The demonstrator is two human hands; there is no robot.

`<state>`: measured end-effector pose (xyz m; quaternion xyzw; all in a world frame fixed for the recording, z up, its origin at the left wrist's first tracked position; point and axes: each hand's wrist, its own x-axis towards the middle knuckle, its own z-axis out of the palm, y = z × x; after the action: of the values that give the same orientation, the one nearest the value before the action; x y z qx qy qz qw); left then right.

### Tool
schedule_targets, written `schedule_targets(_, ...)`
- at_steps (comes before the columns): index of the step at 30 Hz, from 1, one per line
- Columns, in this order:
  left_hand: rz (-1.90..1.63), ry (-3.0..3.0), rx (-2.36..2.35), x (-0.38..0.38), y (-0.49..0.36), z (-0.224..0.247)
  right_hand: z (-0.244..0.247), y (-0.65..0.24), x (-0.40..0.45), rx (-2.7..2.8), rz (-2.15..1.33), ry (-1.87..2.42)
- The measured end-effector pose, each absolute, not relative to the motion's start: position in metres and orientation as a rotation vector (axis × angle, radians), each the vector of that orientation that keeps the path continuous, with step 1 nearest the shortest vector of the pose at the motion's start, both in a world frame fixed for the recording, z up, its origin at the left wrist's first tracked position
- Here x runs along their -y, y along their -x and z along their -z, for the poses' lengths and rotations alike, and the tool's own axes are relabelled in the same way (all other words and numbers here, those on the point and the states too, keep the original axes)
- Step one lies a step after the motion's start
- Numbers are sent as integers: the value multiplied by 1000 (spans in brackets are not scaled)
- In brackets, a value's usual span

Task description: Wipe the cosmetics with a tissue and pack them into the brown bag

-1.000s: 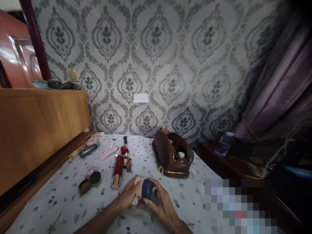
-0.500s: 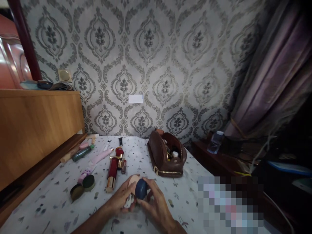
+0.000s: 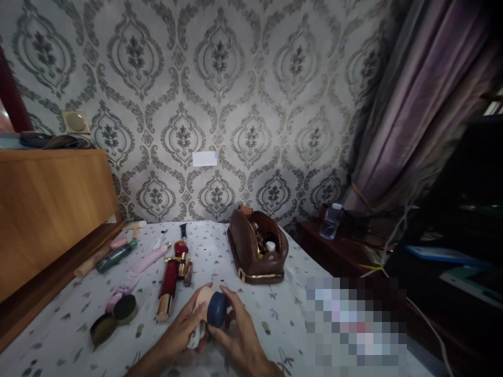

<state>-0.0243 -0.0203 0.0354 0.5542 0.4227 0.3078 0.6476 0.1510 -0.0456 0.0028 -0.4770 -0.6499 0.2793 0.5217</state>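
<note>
A small beige jar (image 3: 203, 298) with a dark blue lid (image 3: 217, 309) is held between both hands, tilted on its side with the lid facing right. My left hand (image 3: 184, 325) wraps round the beige part. A flat white piece (image 3: 195, 336) also shows under that hand's fingers; its kind I cannot make out. My right hand (image 3: 244, 331) grips the blue lid, thumb below and fingers above. Left of the hands lies a dark red bottle (image 3: 169, 277) with a gold cap. Beyond them stands an open brown cosmetics bag (image 3: 251, 254) holding several small items.
On the patterned white sheet (image 3: 220, 235) at left lie an open round green tin (image 3: 126, 310), a pink tube (image 3: 151, 257), a green bottle (image 3: 117, 256) and a small lip tube (image 3: 188, 274). A wooden board (image 3: 55, 199) borders the left. A clear bottle (image 3: 331, 222) stands right.
My view has turned a little to the right, so everything appears farther left. Both hands keep their hold on the jar and its lid, with only a slight tilt of the jar.
</note>
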Motion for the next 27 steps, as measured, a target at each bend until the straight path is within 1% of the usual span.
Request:
schedule_targets(7, -875, -1251, -1161, 11, 27, -15, 0, -154, 36, 1354, -794, 1177)
schedule_targets(13, -1074, -1550, -1076, 4, 34, 0, 8, -151, 25, 1228, -906, 1138)
schedule_targets(16, -1140, -1851, -1087, 10, 31, 8, 10, -149, 24, 1230, -971, 1050)
schedule_targets(19, -1135, -2206, -1058, 10, 30, 15, 3, -150, 27, 1283, -1019, 991)
schedule_targets(21, -1083, -2336, -1040, 7, 31, 15, -4, -151, 30, 1322, -1038, 985)
schedule_targets(23, -1044, -2357, -1035, 5, 32, 11, -10, -151, 33, 1344, -1042, 957)
schedule_targets(27, -1062, -2185, -1026, 6, 29, -6, -14, -149, 38, 1365, -1085, 904)
